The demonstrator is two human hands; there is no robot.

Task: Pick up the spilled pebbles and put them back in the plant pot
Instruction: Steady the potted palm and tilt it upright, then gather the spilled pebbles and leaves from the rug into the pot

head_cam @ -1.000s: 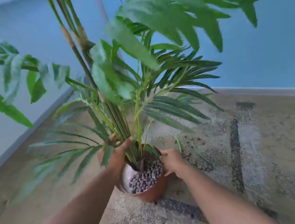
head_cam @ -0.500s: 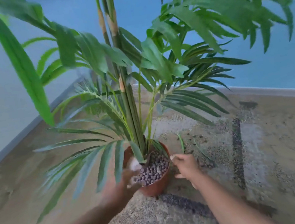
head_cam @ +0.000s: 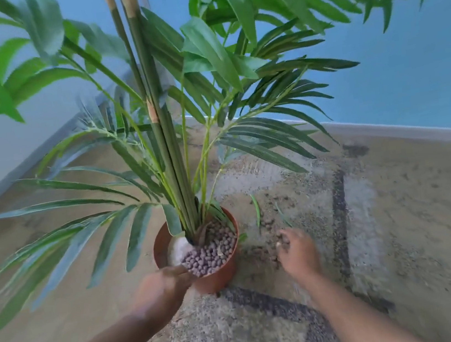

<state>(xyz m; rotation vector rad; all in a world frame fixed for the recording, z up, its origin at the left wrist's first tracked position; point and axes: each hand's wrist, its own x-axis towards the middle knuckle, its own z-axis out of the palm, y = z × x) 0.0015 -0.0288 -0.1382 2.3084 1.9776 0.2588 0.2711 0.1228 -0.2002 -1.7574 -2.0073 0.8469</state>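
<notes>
The terracotta plant pot [head_cam: 218, 276] stands upright on the rug, holding a tall green palm [head_cam: 169, 149]. Purple-grey pebbles [head_cam: 210, 255] fill its right half, and white filler shows at its left. My left hand [head_cam: 162, 288] is at the pot's near-left rim, with fingers on the edge. Spilled pebbles [head_cam: 263, 251] lie scattered on the rug just right of the pot. My right hand [head_cam: 298, 252] rests low over them, blurred, fingertips touching the rug and nothing visibly held.
A patterned grey-beige rug [head_cam: 370, 223] with dark stripes covers the floor. Blue walls with a white skirting board [head_cam: 386, 130] meet in a corner behind the plant. Long fronds [head_cam: 69, 242] spread low to the left, over the wooden floor.
The pot has gone from tilted to upright. My right hand left the pot's rim and moved right, down onto the spilled pebbles. My left hand shifted to the near rim.
</notes>
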